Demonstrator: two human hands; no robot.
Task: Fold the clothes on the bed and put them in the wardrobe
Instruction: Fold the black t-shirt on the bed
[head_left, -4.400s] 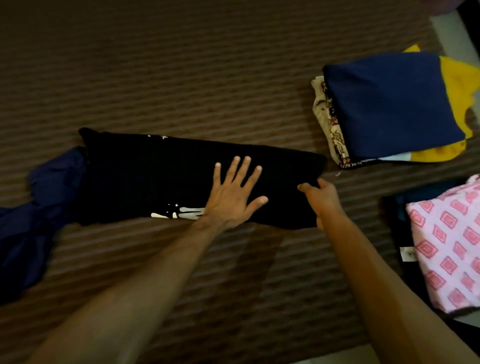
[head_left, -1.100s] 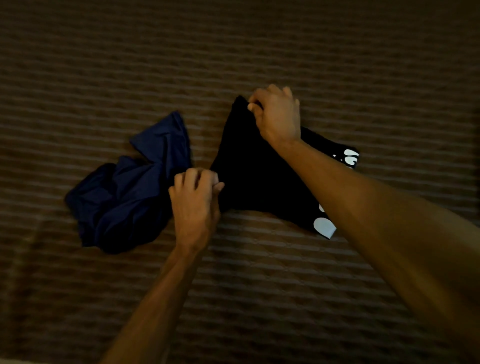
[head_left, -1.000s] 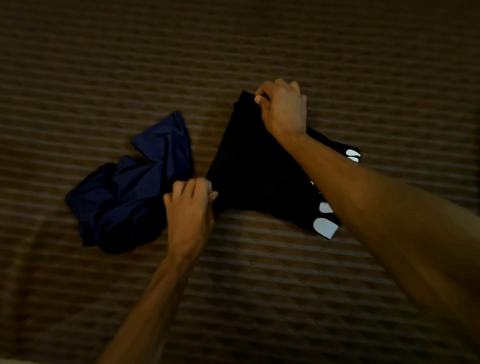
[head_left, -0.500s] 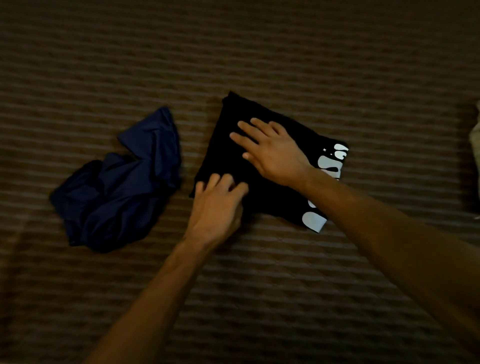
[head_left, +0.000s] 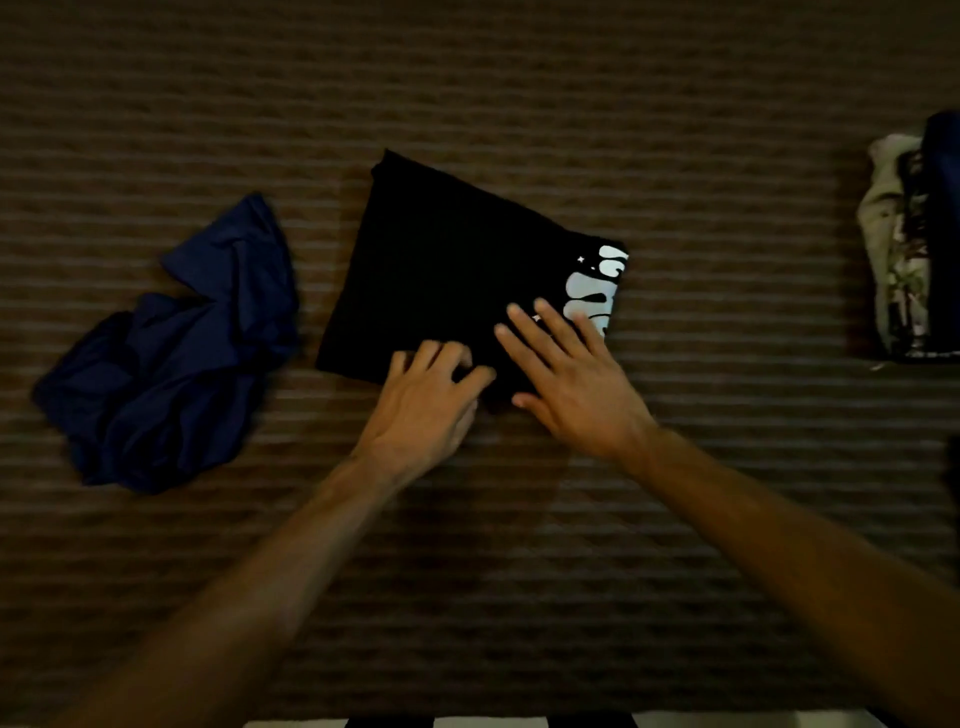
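A black T-shirt (head_left: 447, 270) with a white print lies folded into a rough rectangle on the brown striped bed cover (head_left: 519, 78). My right hand (head_left: 569, 376) rests flat on its near right corner, fingers spread. My left hand (head_left: 428, 402) sits at the shirt's near edge with the fingers curled onto the cloth; whether it pinches the cloth I cannot tell. To the left lies a crumpled navy garment (head_left: 171, 353), unfolded and apart from both hands.
At the right edge a stack of folded clothes (head_left: 904, 249) lies on the bed, partly cut off by the frame. The bed's near edge (head_left: 467, 722) shows at the bottom.
The black shirt went from a long strip to a folded rectangle. In the last second both hands let go of its left edge, laid it down, and slid toward its near right corner.
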